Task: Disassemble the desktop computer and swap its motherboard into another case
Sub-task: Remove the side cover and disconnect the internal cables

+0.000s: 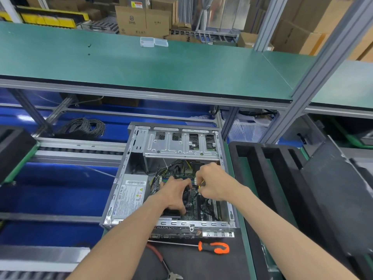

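Your left hand [175, 194] curls round the fan [186, 196] to brace it over the board [191, 207]. Your right hand [212, 182] pinches a yellow lead [200, 186], probably to unplug it; the screwdriver [214, 247] waits at the case's [129, 158] near edge.

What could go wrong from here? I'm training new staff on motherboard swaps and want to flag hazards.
1. Both hands work close together inside the open grey metal computer case: the right hand pinches a thin yellow wire, and tugging it could strain its connector.
2. The left hand rests on the green motherboard, so pressing may flex it.
3. The orange-handled screwdriver lies loose in front of the case and might roll off.
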`<state>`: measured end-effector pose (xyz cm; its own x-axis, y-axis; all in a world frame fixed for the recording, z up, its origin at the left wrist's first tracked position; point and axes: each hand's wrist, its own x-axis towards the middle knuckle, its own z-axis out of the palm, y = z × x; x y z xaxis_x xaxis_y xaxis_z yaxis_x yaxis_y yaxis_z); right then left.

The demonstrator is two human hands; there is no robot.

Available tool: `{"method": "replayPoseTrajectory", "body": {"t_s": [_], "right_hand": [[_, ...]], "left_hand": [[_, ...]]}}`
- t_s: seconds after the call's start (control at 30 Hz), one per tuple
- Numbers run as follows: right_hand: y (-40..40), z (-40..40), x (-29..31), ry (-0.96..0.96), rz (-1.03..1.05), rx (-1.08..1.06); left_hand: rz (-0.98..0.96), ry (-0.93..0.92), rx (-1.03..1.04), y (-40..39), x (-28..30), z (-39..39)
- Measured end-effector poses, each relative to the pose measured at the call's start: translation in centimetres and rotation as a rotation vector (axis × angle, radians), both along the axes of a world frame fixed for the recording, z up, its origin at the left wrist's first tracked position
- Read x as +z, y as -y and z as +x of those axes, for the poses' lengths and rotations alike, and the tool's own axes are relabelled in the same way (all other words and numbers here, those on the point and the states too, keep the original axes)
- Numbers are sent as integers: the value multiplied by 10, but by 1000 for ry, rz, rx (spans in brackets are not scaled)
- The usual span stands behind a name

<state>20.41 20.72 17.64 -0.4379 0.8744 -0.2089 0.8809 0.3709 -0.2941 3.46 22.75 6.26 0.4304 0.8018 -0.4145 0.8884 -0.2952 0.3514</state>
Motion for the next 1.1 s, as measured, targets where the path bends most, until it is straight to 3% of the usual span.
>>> {"method": "replayPoseTrajectory", "body": {"t_s": [0.37, 0.77, 0.87, 1.0, 1.1], "right_hand": [[4, -9, -6, 24, -33, 17], [9, -42, 0, 260, -74, -13], [8, -46, 5, 273, -110, 70], [12, -51, 6, 362, -11, 320], [6, -46, 10, 378, -17, 333]], "left_hand": [[-23, 8, -21, 1, 4, -1], [-48, 36, 20, 2, 1, 0], [-50, 15, 21, 1, -2, 1], [-72, -98, -25, 1, -1, 3], [-56, -44, -3, 2, 0, 2]]}}
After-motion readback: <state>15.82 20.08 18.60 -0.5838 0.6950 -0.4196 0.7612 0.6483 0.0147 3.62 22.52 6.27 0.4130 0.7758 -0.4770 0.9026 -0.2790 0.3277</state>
